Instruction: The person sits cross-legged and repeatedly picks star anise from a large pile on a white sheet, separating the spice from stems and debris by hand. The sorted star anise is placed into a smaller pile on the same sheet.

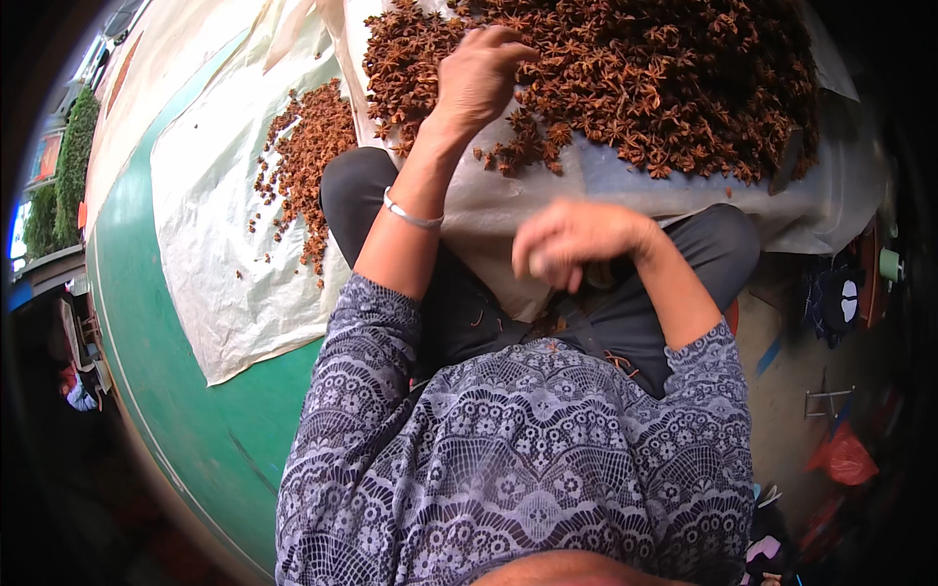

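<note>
A large heap of dried star anise (659,73) lies on a pale plastic sheet in front of me. My left hand (480,69), with a silver bangle on that forearm, is over the heap's left part, its fingers bent; whether anything is between them is hidden. Near my lap, my right hand (579,242) is blurred with curled fingers, and I cannot tell what it holds. A few star anise (524,150) lie loose between the heap and my legs. To the left, a smaller pile of brown star anise or pieces (315,146) rests on another white sheet (242,293).
My crossed legs in dark trousers (718,249) border the heap's sheet. A dark flat piece (788,161) stands at the heap's right edge. Green floor (146,308) shows at left. A red plastic bag (846,454) is at the lower right.
</note>
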